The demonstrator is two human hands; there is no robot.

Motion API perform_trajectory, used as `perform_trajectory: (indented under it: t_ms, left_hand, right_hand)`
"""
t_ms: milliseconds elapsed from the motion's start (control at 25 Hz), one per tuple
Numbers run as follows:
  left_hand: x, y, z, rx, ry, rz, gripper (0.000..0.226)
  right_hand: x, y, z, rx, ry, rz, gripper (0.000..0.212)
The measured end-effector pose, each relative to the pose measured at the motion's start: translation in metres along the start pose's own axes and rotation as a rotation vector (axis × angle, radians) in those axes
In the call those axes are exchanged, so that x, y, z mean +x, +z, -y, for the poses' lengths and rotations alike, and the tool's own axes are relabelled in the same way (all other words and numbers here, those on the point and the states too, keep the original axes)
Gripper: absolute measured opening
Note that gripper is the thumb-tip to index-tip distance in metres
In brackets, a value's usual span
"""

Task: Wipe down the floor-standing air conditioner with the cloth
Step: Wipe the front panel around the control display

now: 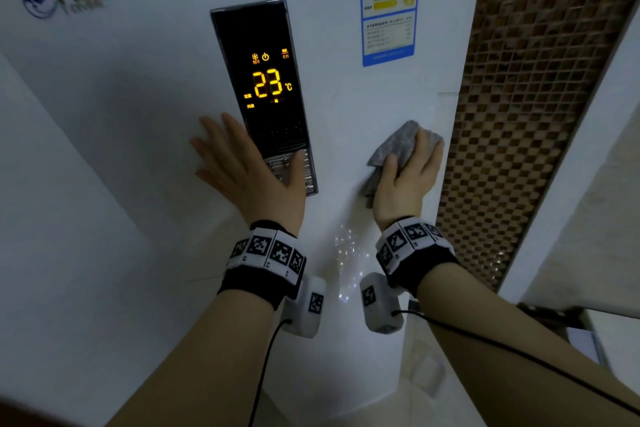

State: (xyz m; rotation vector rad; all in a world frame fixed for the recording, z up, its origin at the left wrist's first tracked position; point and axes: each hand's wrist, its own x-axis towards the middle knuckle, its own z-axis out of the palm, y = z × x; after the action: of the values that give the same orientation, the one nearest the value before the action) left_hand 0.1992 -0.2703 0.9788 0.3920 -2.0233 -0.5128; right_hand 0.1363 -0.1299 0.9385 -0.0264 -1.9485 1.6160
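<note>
Standing in a dim corner, brown mosaic tile strip (512,114) running up at the right. Nearest, wearing marker wristbands (266,253) on both wrists. Laying the left hand (249,170) flat, fingers spread, on the white air conditioner (156,87), thumb crossing the lower buttons of the control panel (263,45). Pressing the grey cloth (398,144) to the cabinet near its right edge with the right hand (408,180), thumb curled over it. Farther up, glowing 23 °C beside a blue energy label (389,3).
</note>
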Motion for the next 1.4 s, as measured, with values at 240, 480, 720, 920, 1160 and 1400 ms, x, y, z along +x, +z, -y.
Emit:
perform_trajectory:
  t_ms: [240, 480, 720, 920, 1160, 1400]
  left_hand:
    - [0.008, -0.002, -0.006, -0.003, -0.013, -0.003, 0.097]
    - [0.019, -0.01, -0.004, 0.014, -0.039, -0.01, 0.097]
    - [0.019, -0.008, -0.009, -0.012, -0.055, -0.029, 0.095]
    - [0.019, -0.007, -0.006, -0.001, -0.055, -0.031, 0.096]
    - [0.019, -0.005, -0.005, 0.007, -0.06, -0.035, 0.097]
    - [0.02, -0.002, -0.005, -0.011, -0.067, -0.052, 0.096]
  right_hand:
    - [0.031, -0.01, 0.018, 0.036, -0.032, -0.042, 0.053]
    - [0.032, -0.009, 0.027, 0.007, -0.224, 0.013, 0.049]
    - [0.023, 0.0, 0.042, 0.013, -0.243, 0.019, 0.048]
    - [0.052, -0.011, 0.048, 0.084, -0.075, -0.088, 0.049]
    - [0.038, -0.004, 0.054, 0.088, -0.225, -0.042, 0.044]
    - [0.017, 0.004, 0.055, 0.067, -0.285, 0.062, 0.047]
